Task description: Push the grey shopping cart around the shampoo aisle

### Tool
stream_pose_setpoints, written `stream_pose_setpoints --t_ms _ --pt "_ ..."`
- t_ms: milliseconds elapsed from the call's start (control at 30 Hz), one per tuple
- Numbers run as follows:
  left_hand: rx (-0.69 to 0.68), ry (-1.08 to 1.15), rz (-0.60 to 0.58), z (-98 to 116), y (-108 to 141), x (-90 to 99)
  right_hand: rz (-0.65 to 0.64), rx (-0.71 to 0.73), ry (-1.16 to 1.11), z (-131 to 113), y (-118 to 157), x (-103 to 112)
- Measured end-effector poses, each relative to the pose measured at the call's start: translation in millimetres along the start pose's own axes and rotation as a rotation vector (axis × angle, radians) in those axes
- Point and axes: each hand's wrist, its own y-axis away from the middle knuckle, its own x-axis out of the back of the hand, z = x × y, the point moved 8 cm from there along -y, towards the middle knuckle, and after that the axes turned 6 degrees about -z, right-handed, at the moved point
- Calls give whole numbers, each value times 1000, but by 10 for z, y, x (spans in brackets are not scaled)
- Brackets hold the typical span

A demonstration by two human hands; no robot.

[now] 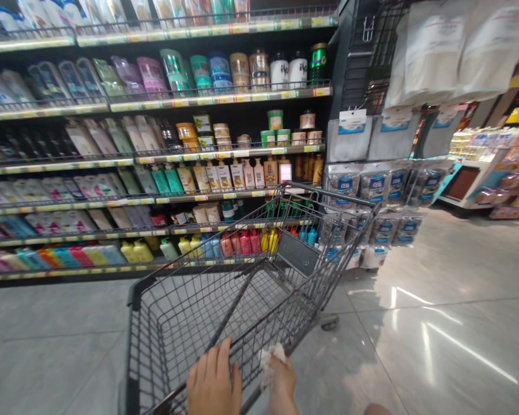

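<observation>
Cart (135, 293), dark grey wire-mesh shopping type, stands on grey polished floor (467, 271) in front of dark multi-tier shelving (220, 100) of coloured bottles and jars. Left hand (214, 377) lies palm-down over cart's near top rail; grip open, fingers straight. Right hand (283, 380) has its grip closed on crumpled white cloth or tissue (267, 362), at the near mesh wall; contact with mesh unclear.
</observation>
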Motion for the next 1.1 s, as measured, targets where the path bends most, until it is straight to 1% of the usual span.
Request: stream_pose_setpoints --t_ms 133,233,367,433,500,600,667,800,967,1100 --pt "-2 1 38 -8 5 3 39 -111 -95 -59 -13 -74" --pt "-2 4 61 -26 4 0 27 -134 -149 -170 -23 -136" --pt "-40 7 88 -35 4 2 2 -147 -197 -344 36 -167" --pt "-29 19 99 -60 1 15 -21 -115 -218 -471 71 -198" --pt "5 55 91 -103 -8 23 -25 -41 -207 -613 84 -227" --pt "44 128 69 -173 -25 28 56 61 -104 -728 73 -206" --pt "44 164 68 -213 -33 36 99 92 -46 -715 60 -183" --pt "36 196 70 -285 -40 50 95 92 -35 -606 53 -171" --pt "54 232 95 -339 -75 119 59 9 -150 -449 52 -184" --pt "37 236 129 -323 -111 189 58 -78 -247 -190 17 -129"
